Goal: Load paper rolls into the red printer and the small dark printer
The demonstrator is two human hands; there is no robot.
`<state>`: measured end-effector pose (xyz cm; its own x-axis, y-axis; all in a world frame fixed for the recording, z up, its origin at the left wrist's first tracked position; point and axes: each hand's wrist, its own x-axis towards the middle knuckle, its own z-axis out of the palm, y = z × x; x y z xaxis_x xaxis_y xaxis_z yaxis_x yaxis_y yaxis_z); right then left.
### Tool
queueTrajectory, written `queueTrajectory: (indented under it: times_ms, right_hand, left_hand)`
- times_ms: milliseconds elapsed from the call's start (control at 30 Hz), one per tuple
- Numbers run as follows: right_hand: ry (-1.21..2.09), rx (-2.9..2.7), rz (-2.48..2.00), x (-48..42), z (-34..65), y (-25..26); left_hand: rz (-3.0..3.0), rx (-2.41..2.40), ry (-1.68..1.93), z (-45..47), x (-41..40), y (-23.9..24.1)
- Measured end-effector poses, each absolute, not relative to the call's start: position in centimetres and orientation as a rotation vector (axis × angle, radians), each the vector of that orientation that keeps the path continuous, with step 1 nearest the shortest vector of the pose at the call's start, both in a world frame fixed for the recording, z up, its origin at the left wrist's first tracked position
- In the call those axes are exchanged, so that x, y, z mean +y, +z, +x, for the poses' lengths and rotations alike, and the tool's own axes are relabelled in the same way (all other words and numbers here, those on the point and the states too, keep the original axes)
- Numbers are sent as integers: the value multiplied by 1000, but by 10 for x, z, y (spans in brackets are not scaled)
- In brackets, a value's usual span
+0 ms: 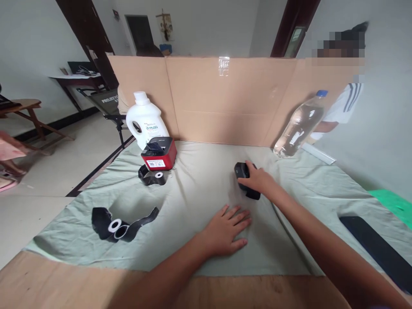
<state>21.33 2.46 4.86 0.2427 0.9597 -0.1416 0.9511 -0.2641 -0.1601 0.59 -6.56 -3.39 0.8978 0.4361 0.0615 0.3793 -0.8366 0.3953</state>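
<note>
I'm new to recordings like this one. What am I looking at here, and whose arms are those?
There is no machine here: the arms belong to the person wearing the camera on their head, so you look forward and down past their own hands. The left hand lies spread on a pale green cloth. The right hand grips a black object; exactly what it is, I can't tell. Also on the cloth are a white jug, a red and black box, two curled black strips and a clear bottle with a blue cap. A cardboard screen stands behind.
</note>
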Motion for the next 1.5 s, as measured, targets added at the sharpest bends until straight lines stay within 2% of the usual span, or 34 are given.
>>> queueTrajectory:
  times_ms: [233, 567, 767, 933, 1033, 1167, 1500]
  right_hand:
    - [255, -1901, -2479, 23, 127, 41]
    - [258, -1885, -2445, 18, 133, 42]
    - [280, -1663, -1982, 43, 182, 19]
    - [546, -1378, -1531, 61, 198, -29]
    - [615, -1275, -1462, 62, 198, -42]
    - [622, -1247, -1471, 61, 199, -44]
    - [620, -1215, -1481, 60, 198, -43]
  left_hand:
    - [2695, 606, 253, 4, -66, -32]
    - [2676, 579, 356, 5, -65, -37]
    - [2450, 685, 676, -1, -55, -31]
    - [1714, 1172, 1069, -14, -4, -20]
    - [1377, 1348, 928, -13, 42, -11]
    - [1265, 1350, 712, -3, 83, -5]
    - [1236, 1249, 608, 7, 94, -16]
